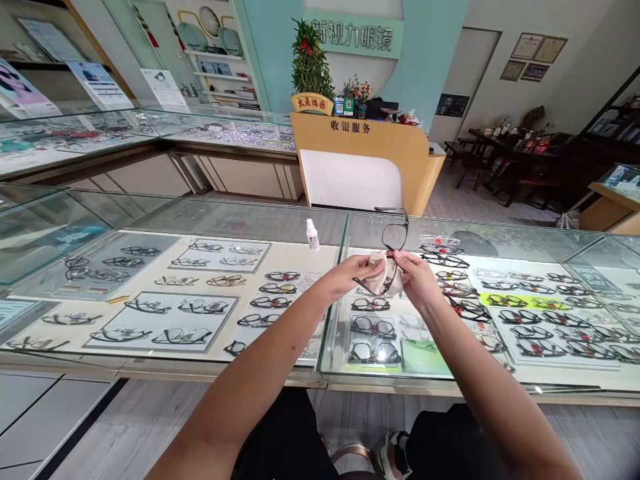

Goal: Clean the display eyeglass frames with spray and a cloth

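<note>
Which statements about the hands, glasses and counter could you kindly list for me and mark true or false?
1. A pale bottle stands upright on the glass counter. True.
2. The right hand grips the bottle. False: it holds the black-framed glasses.
3. The left hand holds a pale cloth. True.
4. The held glasses' temples are folded shut. False: they are open.
5. Several spectacles lie inside the counter. True.

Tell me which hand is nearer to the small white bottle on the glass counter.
Left. The left hand is to the right of the bottle and nearer the camera; the right hand is farther right, beyond the left hand.
</note>
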Available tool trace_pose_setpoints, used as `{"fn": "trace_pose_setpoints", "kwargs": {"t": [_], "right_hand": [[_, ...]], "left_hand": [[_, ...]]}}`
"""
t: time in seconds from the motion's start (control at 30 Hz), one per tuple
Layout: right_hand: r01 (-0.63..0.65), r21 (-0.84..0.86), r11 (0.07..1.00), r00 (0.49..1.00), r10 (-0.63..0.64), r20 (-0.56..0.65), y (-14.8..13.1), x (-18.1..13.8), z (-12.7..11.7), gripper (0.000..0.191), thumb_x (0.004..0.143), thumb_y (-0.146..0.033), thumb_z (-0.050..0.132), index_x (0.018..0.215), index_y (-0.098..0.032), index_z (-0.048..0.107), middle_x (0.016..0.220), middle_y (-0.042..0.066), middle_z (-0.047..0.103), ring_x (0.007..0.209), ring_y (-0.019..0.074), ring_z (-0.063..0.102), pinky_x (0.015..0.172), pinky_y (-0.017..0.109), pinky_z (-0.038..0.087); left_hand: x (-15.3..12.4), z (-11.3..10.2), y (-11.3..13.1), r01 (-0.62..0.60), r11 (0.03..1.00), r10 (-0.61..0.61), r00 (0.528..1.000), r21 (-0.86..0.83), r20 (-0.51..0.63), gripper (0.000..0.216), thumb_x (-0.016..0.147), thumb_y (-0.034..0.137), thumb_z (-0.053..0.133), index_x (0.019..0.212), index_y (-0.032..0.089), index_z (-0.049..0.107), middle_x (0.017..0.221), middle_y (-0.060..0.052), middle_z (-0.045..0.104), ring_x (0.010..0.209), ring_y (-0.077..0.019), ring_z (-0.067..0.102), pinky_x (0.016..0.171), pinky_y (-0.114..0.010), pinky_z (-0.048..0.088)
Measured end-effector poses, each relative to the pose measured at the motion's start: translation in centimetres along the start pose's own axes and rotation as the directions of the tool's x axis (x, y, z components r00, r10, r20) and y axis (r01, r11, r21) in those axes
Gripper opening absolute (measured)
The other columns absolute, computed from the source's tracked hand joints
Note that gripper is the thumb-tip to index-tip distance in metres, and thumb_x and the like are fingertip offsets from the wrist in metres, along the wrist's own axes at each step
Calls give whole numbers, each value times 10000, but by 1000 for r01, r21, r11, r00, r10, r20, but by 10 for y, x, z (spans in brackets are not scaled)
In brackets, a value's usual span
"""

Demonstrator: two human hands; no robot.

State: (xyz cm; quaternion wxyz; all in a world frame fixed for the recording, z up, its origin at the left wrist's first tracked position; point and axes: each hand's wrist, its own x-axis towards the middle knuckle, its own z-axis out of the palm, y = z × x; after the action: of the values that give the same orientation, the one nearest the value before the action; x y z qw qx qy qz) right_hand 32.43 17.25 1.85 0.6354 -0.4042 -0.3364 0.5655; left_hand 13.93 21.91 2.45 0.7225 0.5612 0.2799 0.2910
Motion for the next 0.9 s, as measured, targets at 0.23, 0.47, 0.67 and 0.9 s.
{"fn": "trace_pose_setpoints", "kwargs": {"t": [0.23,0.47,0.67,0.9], "right_hand": [[-21,-18,1000,999,20,-32,-2,-3,4,396,605,-512,1018,840,-241,851,834,22,804,677,168,640,625,312,493],[28,-31,999,999,-29,-26,-6,-5,6,400,612,-535,1014,797,-231,830,777,0,755,689,157,617,663,314,496],[33,-21,999,999,-33,-15,-8,-6,7,390,618,-539,1010,755,-246,792,919,19,806,755,182,656,708,335,523],[68,-50,996,997,-66,43,-9,-8,9,385,598,-565,1016,778,-278,833,948,20,794,859,204,679,766,338,550]], "left_hand": [[-2,2,1,-5,998,2,999,66,42,577,746,669,895,858,152,664,656,37,546,585,-96,479,583,-253,350],[-9,9,13,22,1000,-23,997,21,74,584,695,537,977,1016,136,699,730,33,581,594,-72,457,575,-243,312],[-6,16,8,0,1000,0,1000,0,-28,674,708,741,888,958,145,697,743,6,597,617,-89,480,572,-248,325],[-1,25,1,-107,993,104,992,-42,-76,648,720,737,876,853,158,619,722,33,546,631,-88,464,595,-245,327]]}}
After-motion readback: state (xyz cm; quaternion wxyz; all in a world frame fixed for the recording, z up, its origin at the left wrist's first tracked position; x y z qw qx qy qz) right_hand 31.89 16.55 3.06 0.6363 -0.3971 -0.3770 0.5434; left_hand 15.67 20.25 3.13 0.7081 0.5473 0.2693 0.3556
